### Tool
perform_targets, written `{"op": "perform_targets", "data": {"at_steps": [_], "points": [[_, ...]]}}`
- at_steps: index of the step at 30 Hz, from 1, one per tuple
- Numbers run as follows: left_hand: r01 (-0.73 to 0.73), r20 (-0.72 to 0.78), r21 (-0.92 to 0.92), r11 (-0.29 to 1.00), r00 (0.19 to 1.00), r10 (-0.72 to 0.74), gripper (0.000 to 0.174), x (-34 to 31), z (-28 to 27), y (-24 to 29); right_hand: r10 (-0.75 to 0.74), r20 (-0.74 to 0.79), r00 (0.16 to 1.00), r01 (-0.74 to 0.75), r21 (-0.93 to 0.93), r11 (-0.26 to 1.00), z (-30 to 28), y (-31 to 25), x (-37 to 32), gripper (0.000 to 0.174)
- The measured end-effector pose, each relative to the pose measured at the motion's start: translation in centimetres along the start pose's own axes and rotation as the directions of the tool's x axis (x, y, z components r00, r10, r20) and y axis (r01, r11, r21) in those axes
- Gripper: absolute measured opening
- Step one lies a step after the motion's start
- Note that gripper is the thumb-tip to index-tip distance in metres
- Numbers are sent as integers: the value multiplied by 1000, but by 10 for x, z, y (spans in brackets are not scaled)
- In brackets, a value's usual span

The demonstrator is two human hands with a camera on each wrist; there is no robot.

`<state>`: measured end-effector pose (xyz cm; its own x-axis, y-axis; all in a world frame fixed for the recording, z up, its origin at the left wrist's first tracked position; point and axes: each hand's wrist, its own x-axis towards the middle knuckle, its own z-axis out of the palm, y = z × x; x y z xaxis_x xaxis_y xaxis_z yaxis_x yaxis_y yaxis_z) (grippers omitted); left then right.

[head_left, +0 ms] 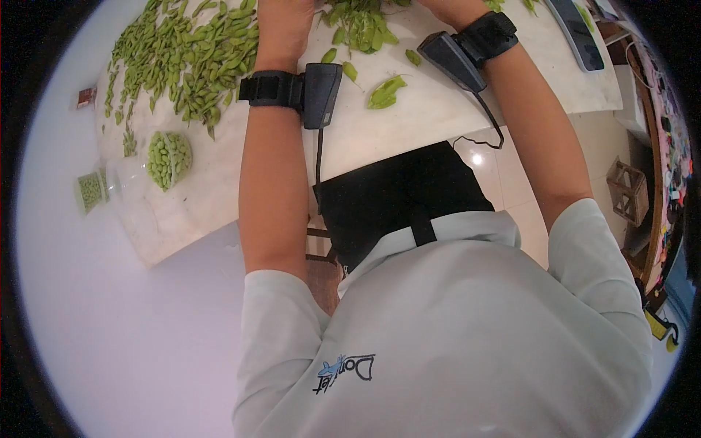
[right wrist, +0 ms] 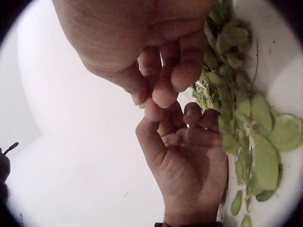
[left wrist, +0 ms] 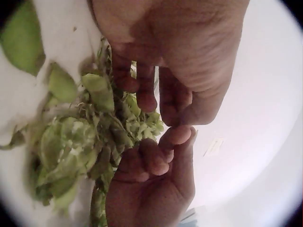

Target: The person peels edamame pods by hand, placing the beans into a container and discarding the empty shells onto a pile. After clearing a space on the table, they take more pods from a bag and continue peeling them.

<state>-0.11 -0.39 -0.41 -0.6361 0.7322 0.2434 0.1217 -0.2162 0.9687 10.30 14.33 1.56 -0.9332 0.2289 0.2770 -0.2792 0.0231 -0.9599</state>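
Both hands meet fingertip to fingertip over the table. My left hand comes from above in the left wrist view, thumb and forefinger drawn together in a pinch. Opposite it, my right hand pinches with thumb and fingertips too. A sliver of a small green piece shows at the right thumb tip; the fingers hide the remainder, so I cannot tell its kind. Beneath and beside the hands lies a heap of flattened green pods and husks. In the head view both hands are cut by the top edge.
Plump green pods spread over the table's left side. Nearer me stands a clear container of shelled green beans. Loose husks lie near the table's front edge. A phone rests at the right. Cables hang from both wrist cameras.
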Motion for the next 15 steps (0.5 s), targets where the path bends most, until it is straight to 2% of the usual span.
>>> {"op": "perform_targets", "data": {"at_steps": [6,9,12,15], "points": [[16,-14,-38,999,1000,-17,13,0,0,-1,0,12,1000,0,-15,1000,0,1,1,10],[18,-34,-32,999,999,-19,12,0,1,0,-38,-5,999,38,-99,994,2,2,1,9],[-1,-15,-33,999,1000,1,12,0,-1,-2,-35,3,999,35,-49,998,2,3,1,11],[-33,-18,-12,999,999,33,13,0,0,-2,-7,69,998,0,99,995,-1,4,1,13]]}}
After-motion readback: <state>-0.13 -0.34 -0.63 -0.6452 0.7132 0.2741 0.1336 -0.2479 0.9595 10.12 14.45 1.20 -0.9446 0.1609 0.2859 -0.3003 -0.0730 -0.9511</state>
